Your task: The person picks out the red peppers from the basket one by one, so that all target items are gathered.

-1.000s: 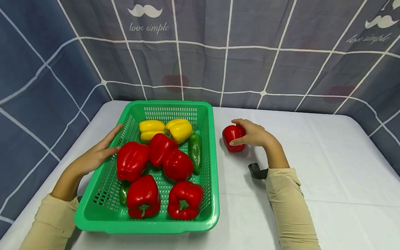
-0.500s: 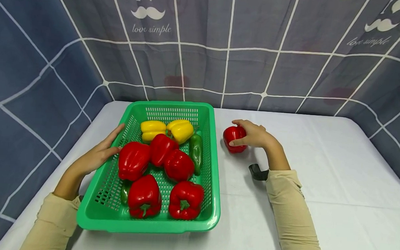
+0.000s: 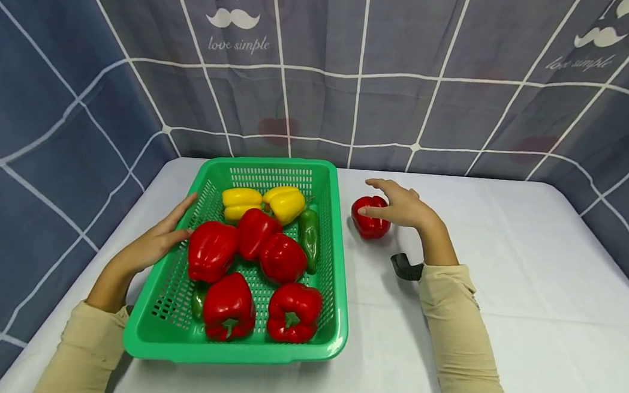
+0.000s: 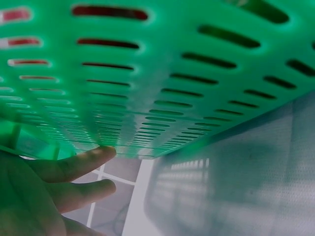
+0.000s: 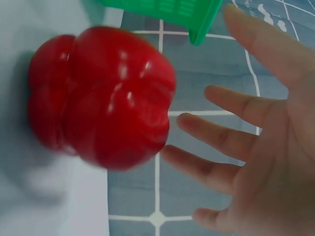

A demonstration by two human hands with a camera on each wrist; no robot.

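A red bell pepper [image 3: 371, 218] sits on the white table to the right of the green basket [image 3: 233, 352]. My right hand [image 3: 403, 205] is spread over its right side; in the right wrist view the red bell pepper [image 5: 106, 98] stands free of the palm, fingers [image 5: 216, 132] extended beside it. My left hand [image 3: 152, 243] rests along the basket's left rim, thumb over the edge. From the left wrist, straight fingers [image 4: 74, 167] show outside the slotted basket wall [image 4: 162, 105], one fingertip at the plastic. Inside lie several red bell peppers [image 3: 283, 258].
Two yellow peppers [image 3: 284, 204] and a long green pepper [image 3: 308, 237] share the basket, with another green one [image 3: 197, 300] partly hidden at left. A black strap piece [image 3: 406, 268] juts from the right wrist. A grey-blue gridded curtain [image 3: 320, 100] borders the table's back and sides.
My right hand has loosened from the red bell pepper, its fingers lifting and spreading away while the pepper stays on the table. The left hand keeps its place at the basket rim.
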